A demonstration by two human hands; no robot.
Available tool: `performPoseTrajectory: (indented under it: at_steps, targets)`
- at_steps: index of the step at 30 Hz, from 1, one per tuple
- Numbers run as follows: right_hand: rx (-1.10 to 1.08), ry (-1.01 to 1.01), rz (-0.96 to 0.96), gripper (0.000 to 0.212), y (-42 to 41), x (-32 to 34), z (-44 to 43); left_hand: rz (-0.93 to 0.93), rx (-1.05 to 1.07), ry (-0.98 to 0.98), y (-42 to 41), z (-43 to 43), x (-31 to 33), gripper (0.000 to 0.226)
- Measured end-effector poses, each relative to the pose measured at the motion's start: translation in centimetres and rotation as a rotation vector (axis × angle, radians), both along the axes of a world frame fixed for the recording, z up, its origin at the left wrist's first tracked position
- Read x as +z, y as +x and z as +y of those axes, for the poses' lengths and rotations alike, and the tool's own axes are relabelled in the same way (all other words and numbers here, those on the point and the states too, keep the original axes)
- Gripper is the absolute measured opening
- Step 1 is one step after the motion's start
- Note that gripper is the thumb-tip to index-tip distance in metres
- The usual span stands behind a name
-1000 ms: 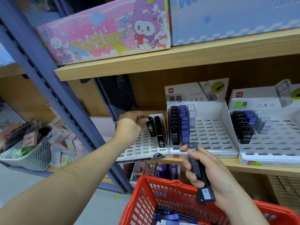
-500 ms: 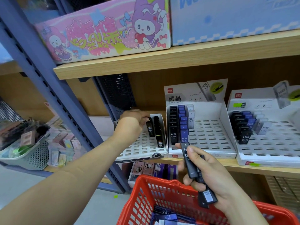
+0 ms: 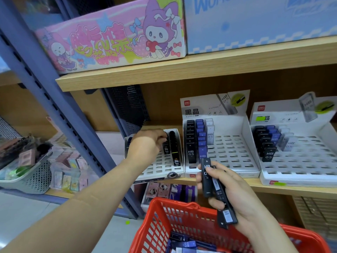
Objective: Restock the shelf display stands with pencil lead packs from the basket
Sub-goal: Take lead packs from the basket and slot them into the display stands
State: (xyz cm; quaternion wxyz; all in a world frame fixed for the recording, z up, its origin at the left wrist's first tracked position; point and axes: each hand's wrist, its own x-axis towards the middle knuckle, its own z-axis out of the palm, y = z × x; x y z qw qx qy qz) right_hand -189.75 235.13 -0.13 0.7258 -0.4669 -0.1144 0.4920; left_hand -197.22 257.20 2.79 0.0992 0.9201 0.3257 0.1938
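Shelf: three white display stands are carried side by side on the wooden shelf [image 3: 273,189], across the middle of the frame.
Right stand [image 3: 299,161]: only the left-hand columns are filled, in black, blue and clear; most slots are seen bare.
Middle stand [image 3: 228,152]: three short columns are filled at its left side and the rest of the grid is open.
Left stand [image 3: 164,165]: two black packs are seen at its right edge, and the part under the hand is hidden.
Basket [image 3: 182,225]: the red basket is seen at the bottom centre, with loose packs [image 3: 184,243] lying in its bottom (the count cannot be read).
Progress: the task is judged to be at an early stage. A few columns have been stocked, while many slots and a supply of packs are left.
Left hand [image 3: 145,145]: it is held over the left stand, at centre left of the frame.
Left fingers [image 3: 160,137]: they are curled together and pinched on the top of a black pack [image 3: 166,147], which stands in or at a slot; whether it is fully seated cannot be told.
Right hand [image 3: 237,194]: it is raised above the basket, just below the front of the middle stand.
Right fingers [image 3: 215,202]: they are wrapped round a bundle of packs [image 3: 207,179], with the thumb laid on the front one, marked HB 0.5.
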Motion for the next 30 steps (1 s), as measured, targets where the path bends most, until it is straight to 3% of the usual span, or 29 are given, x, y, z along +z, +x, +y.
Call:
performPoseTrajectory:
  at_steps: [3, 5, 6, 8, 10, 13, 17, 21, 23, 27, 30]
  targets:
    - [-0.046, -0.013, -0.028, 0.036, 0.2, 0.3, 0.0, -0.003, -0.031, 0.056, -0.7, -0.5, 0.4, 0.026]
    - [-0.073, 0.033, -0.046, 0.033, 0.3, 0.5, -0.1, -0.071, -0.018, -0.025, -0.8, -2.0, 1.4, 0.027]
    - [-0.096, 0.046, -0.050, 0.034, 0.4, 0.6, -0.1, -0.137, -0.010, -0.146, -0.8, -3.0, 2.2, 0.023]
    - [-0.144, 0.050, -0.050, 0.034, 0.4, 1.0, -0.3, -0.234, -0.044, -0.576, -0.8, -5.5, 3.9, 0.019]
    - [-0.185, 0.056, -0.059, 0.033, 0.3, 1.4, -0.6, -0.132, -0.128, -0.921, -1.3, -7.9, 5.4, 0.027]
    - [-0.249, 0.046, -0.100, 0.037, 0.1, 1.8, -0.9, 0.008, -0.206, -1.119, -2.0, -10.3, 5.8, 0.036]
    - [-0.291, 0.037, -0.117, 0.035, 0.3, 2.2, -1.6, -0.093, -0.220, -1.198, -1.7, -12.1, 4.7, 0.024]
    - [-0.206, 0.074, -0.129, 0.022, 1.0, 2.5, -2.9, -0.240, -0.235, -1.110, -0.6, -12.8, 4.3, 0.009]
    - [-0.103, 0.120, -0.113, 0.020, 1.3, 2.8, -3.7, -0.301, -0.284, -1.126, 0.5, -12.9, 4.7, 0.024]
    - [0.020, 0.226, -0.022, 0.022, 2.0, 2.6, -4.7, -0.159, -0.442, -1.103, 2.5, -13.6, 5.9, 0.027]
    - [-0.003, 0.255, 0.050, 0.026, 3.0, 2.4, -5.6, -0.183, -0.431, -1.029, 4.0, -14.4, 6.5, 0.020]
